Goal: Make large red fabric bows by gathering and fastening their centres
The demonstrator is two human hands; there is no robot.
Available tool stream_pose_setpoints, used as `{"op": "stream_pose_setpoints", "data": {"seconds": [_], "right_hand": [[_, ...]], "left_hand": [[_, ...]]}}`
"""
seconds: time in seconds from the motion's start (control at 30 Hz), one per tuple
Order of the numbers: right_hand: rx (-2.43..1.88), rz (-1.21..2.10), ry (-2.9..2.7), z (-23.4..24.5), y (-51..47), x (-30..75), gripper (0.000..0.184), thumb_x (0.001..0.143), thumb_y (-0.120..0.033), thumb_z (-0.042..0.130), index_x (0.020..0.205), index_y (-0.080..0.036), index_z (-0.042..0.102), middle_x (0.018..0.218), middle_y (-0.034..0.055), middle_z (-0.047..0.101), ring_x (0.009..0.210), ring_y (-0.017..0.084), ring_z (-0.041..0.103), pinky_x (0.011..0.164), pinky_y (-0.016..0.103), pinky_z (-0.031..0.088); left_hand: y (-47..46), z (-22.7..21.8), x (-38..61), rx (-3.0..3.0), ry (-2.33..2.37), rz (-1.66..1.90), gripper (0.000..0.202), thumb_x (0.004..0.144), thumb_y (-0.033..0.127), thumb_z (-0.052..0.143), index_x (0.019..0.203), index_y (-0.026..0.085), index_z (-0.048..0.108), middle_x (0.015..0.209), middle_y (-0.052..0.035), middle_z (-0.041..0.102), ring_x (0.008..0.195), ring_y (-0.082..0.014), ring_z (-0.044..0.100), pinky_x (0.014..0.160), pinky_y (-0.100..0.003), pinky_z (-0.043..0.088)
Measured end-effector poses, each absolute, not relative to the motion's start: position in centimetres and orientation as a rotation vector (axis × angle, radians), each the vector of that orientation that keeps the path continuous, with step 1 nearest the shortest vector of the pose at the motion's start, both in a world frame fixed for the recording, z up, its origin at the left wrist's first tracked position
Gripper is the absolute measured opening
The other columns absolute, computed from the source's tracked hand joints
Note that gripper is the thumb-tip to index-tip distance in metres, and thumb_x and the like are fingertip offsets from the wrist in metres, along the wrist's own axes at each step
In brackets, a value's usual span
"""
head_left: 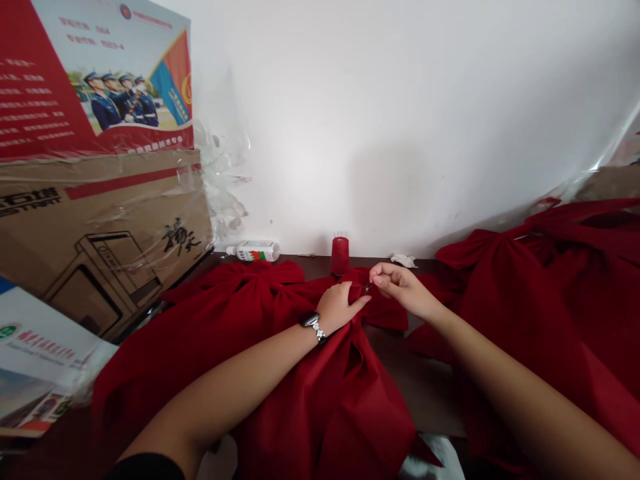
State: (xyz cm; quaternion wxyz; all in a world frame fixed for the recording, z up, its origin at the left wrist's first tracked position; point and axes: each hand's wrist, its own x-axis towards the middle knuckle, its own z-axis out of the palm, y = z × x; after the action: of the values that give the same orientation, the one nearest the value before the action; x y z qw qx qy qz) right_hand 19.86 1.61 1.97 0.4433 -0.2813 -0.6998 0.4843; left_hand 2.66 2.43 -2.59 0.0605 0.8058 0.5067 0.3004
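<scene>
A large red cloth bow lies spread on the dark table in front of me. My left hand, with a watch on the wrist, grips the gathered middle of the bow. My right hand is pinched just right of it, fingertips at the same knot, holding something small that I cannot make out. A spool of red thread stands upright just behind both hands, by the wall.
A pile of more red cloth bows fills the right side. A taped cardboard box with a poster above leans at the left. A small white bottle lies by the wall. Printed papers sit at the lower left.
</scene>
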Motion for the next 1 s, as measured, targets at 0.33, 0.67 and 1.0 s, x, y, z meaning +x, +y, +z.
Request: {"op": "stream_pose_setpoints", "data": {"seconds": [0.33,0.67,1.0], "right_hand": [[-0.818,0.744,-1.916,1.9,1.6,20.8,0.013,0.08,-0.025,0.052,0.089,-0.017,0.056,0.055,-0.0061,0.033,0.049,0.008,0.031,0.049,0.022,0.028],[-0.956,0.363,-1.988,1.2,4.0,22.9,0.029,0.068,-0.012,0.038,0.095,-0.018,0.047,0.062,-0.0042,0.039,0.055,0.012,0.037,0.056,0.023,0.033],[-1.431,-0.341,-2.167,0.1,7.6,28.1,0.017,0.072,-0.014,0.048,0.083,-0.016,0.06,0.077,0.0074,0.06,0.068,0.019,0.053,0.064,0.026,0.036]], "left_hand": [[2.5,-2.8,2.6,2.37,1.477,0.995,0.034,0.079,0.048,0.055,0.084,0.015,0.056,0.079,-0.0085,0.066,0.075,-0.0231,0.062,0.065,-0.03,0.045],[3.1,-2.6,1.7,2.109,0.994,1.027,0.034,0.079,0.046,0.057,0.089,0.013,0.058,0.09,-0.007,0.066,0.083,-0.0196,0.06,0.078,-0.031,0.046],[2.7,-2.2,1.5,2.025,0.747,1.017,0.037,0.079,0.04,0.06,0.106,0.014,0.058,0.109,-0.0077,0.065,0.102,-0.0216,0.057,0.094,-0.033,0.04]]}}
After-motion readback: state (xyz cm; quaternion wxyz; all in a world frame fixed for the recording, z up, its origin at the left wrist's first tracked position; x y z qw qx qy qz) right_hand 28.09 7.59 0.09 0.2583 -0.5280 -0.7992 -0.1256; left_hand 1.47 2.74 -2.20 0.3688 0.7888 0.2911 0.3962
